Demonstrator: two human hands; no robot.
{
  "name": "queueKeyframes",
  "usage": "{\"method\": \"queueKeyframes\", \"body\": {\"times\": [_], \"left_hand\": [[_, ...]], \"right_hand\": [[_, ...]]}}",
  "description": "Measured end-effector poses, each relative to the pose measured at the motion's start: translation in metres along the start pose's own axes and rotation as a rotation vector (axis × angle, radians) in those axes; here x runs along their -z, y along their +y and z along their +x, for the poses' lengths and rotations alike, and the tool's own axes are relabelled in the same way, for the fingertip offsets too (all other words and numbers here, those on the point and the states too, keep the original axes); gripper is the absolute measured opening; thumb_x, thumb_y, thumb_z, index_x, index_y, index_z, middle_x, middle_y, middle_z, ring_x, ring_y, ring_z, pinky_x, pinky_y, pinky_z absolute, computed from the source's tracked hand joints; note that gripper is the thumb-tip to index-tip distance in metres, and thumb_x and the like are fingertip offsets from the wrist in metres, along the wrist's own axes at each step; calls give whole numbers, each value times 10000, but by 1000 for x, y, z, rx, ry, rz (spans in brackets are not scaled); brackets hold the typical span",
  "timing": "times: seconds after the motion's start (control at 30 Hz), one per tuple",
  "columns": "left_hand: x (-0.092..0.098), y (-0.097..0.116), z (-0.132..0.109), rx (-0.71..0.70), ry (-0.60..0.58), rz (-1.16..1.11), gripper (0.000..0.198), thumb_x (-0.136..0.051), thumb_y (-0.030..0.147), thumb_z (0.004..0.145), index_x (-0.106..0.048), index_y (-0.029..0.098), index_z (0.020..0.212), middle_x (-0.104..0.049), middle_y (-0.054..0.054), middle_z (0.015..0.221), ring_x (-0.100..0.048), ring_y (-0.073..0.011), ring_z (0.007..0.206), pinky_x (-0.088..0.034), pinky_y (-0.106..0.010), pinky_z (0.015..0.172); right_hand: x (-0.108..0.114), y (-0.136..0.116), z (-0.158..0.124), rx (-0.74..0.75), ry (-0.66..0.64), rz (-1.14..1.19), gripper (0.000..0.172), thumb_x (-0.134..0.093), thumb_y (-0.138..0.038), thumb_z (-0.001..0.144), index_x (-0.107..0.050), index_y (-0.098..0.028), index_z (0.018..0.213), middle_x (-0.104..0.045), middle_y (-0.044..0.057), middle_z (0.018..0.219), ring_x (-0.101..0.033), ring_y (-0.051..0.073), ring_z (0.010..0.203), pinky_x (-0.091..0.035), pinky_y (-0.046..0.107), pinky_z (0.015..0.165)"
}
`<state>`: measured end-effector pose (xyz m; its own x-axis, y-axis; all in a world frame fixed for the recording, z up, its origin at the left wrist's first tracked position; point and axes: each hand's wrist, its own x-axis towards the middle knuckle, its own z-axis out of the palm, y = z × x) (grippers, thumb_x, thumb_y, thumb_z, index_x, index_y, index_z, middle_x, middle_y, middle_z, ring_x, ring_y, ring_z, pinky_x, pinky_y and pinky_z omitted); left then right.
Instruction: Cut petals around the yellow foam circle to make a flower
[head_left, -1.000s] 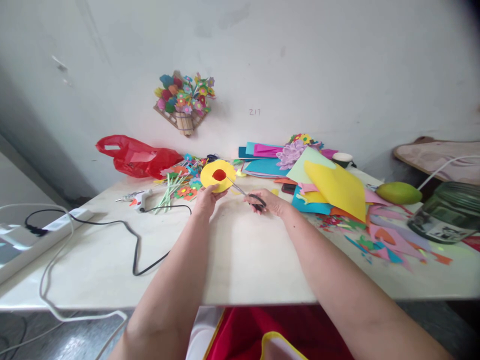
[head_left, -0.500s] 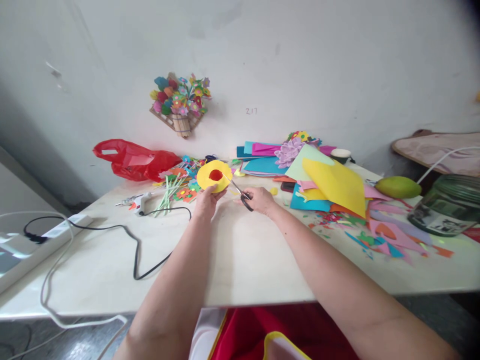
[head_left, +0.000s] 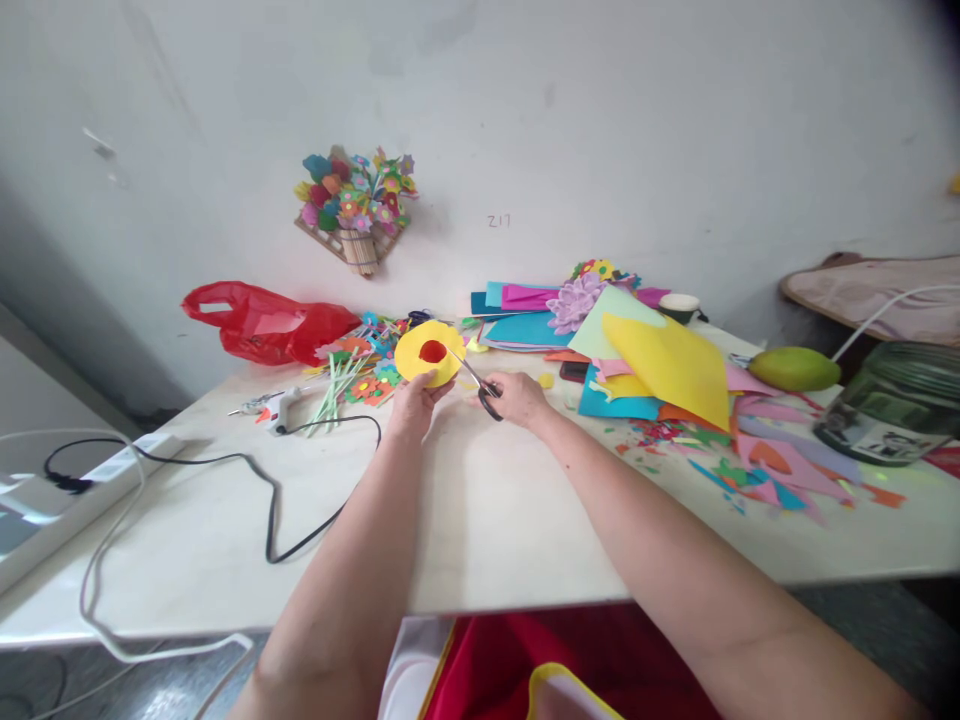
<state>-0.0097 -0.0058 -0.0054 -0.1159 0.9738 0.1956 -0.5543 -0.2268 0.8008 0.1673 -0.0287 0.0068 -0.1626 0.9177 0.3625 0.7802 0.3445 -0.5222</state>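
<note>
Above the table, my left hand [head_left: 420, 398] pinches the lower edge of a round yellow foam or paper flower [head_left: 409, 352] with a red centre [head_left: 433, 351]. A pair of scissors [head_left: 474, 374] with dark handles is gripped in my right hand [head_left: 517, 398]. Their blades point up and left, and the tips reach the flower's right side near the red middle. Whether the blades are cutting there I cannot tell. Beneath and behind the flower lie colourful foam flowers [head_left: 369, 388] and pale green stems [head_left: 337, 388].
To the left are a glue gun [head_left: 279, 410] with a black cord, a power strip [head_left: 112, 465] and a red plastic bag [head_left: 277, 325]. Coloured sheets [head_left: 675, 365], scraps [head_left: 795, 470], a green mango-like fruit [head_left: 796, 369] and a glass jar [head_left: 889, 405] occupy the right side.
The flower has turned slightly in my left hand, its edge now looking more scalloped. The whole view has shifted a little; both hands keep their holds.
</note>
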Motion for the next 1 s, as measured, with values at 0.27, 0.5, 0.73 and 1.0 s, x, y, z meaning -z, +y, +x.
{"method": "queueKeyframes", "body": {"times": [0.27, 0.5, 0.73, 1.0], "left_hand": [[-1, 1, -1, 6, -3, 12, 265, -679, 152, 615, -624, 104, 870, -706, -90, 865, -676, -259, 858, -536, -423, 849], [0, 0, -1, 8, -7, 15, 281, -681, 148, 618, -623, 93, 887, -698, -106, 874, -663, -275, 912, -529, -437, 859], [0, 0, 0, 15, -4, 17, 313, -677, 152, 623, -619, 101, 926, -695, -104, 912, -662, -264, 906, -540, -422, 838], [0, 1, -1, 14, 0, 14, 288, -682, 151, 608, -623, 107, 886, -696, -99, 888, -662, -266, 897, -545, -413, 822]], "right_hand": [[0, 2, 1, -7, -4, 63, 330, -616, -516, 688, -701, -236, 841, -707, 19, 759, -608, 161, 711, -351, 227, 565], [0, 2, 2, -9, -1, 66, 303, -635, -498, 682, -705, -237, 819, -705, 11, 744, -607, 157, 704, -345, 223, 552], [0, 1, 2, -18, -4, 87, 347, -638, -532, 665, -705, -233, 826, -705, 16, 755, -603, 160, 706, -340, 228, 557], [0, 1, 3, -17, -6, 95, 353, -649, -542, 658, -706, -237, 827, -710, 13, 762, -616, 162, 725, -354, 226, 566]]}}
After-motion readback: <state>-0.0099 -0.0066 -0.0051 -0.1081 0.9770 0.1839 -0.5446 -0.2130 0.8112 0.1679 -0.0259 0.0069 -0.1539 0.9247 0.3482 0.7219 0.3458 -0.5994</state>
